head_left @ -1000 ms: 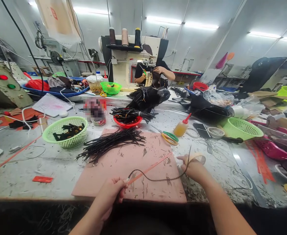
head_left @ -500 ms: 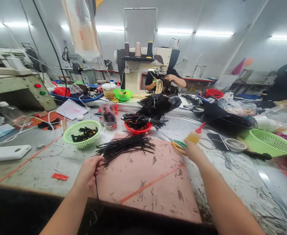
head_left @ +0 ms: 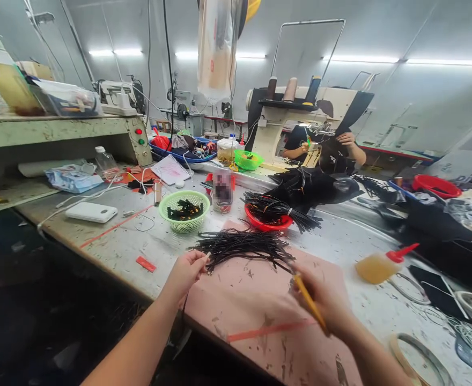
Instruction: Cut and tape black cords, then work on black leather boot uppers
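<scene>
Black cords (head_left: 244,247), loosely piled on a pink mat (head_left: 260,300) near the worktop's (head_left: 111,241) front edge. One cord end is pinched by the left hand (head_left: 185,271); yellow-handled scissors (head_left: 309,303) are gripped by the right hand (head_left: 326,300). No writing can be read.

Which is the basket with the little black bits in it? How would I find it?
Start at the pink mat on the long grey table, where a loose pile of black cords lies. Just behind the pile's left end stands a small round green basket with a mesh wall, holding short black pieces. The red bowl to its right holds long bundled cords instead.
</scene>
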Action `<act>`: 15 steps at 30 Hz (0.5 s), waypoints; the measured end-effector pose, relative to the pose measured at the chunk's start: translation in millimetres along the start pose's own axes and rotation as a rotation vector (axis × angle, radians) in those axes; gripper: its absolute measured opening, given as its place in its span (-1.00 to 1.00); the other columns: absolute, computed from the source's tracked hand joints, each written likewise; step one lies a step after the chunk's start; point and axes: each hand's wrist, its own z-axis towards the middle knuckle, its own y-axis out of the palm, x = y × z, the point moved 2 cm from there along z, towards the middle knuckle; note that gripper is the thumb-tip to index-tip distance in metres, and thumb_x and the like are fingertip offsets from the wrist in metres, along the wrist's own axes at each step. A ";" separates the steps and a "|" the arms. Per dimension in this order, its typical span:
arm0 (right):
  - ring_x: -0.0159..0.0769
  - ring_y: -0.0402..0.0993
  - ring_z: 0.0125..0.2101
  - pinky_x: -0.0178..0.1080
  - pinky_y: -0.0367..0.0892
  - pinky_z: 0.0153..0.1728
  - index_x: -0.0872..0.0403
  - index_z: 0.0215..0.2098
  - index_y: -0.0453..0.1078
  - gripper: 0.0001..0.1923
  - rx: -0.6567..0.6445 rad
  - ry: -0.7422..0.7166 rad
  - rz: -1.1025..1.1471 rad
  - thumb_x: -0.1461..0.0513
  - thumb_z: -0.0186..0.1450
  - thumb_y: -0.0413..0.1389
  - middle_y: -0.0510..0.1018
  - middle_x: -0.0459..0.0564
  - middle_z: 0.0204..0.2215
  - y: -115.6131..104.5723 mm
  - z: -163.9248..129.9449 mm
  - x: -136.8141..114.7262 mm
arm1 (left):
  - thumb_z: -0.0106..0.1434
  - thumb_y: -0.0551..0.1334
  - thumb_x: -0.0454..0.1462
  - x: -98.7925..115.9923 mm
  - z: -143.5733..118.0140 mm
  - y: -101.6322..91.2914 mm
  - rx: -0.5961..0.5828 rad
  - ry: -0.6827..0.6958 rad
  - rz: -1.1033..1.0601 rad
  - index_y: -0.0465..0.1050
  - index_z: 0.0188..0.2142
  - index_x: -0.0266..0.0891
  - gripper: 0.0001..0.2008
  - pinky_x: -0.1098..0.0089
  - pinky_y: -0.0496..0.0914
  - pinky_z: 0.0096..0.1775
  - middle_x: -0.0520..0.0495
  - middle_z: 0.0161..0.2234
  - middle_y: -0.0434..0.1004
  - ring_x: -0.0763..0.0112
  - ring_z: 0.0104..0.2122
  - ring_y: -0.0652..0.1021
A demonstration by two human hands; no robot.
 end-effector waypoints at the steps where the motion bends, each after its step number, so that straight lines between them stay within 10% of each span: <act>1: -0.21 0.39 -0.39 -0.23 0.30 -0.36 0.03 0.02 0.25 -0.50 -0.107 -0.058 0.038 0.17 0.09 0.07 0.46 -0.05 -0.41 12.2 -1.7 -17.9 | -0.20 0.27 -0.20 0.5 -1.3 0.9 -0.008 -0.001 -0.006 0.39 -0.62 -0.30 -0.81 0.58 0.02 -0.64 0.09 -0.73 0.31 0.61 -0.69 0.23; 6: -0.38 0.24 -0.53 -0.36 0.16 -0.50 0.00 -0.15 0.27 -0.75 -0.444 -0.149 0.108 0.18 0.20 -0.02 0.31 -0.18 -0.57 45.6 1.2 -73.7 | -0.21 0.26 -0.19 2.6 -6.1 1.8 -0.054 -0.025 -0.053 0.39 -0.62 -0.31 -0.80 0.57 -0.05 -0.65 0.11 -0.75 0.27 0.64 -0.73 0.17; 15: -0.44 0.03 -0.60 -0.38 -0.01 -0.59 0.05 -0.21 0.30 -0.71 -0.448 -0.231 0.263 0.06 0.21 -0.03 0.13 -0.22 -0.63 62.4 13.8 -77.7 | -0.20 0.26 -0.23 -2.9 -4.1 -3.4 -0.070 -0.042 -0.112 0.35 -0.63 -0.30 -0.83 0.58 -0.09 -0.66 0.14 -0.78 0.22 0.67 -0.75 0.12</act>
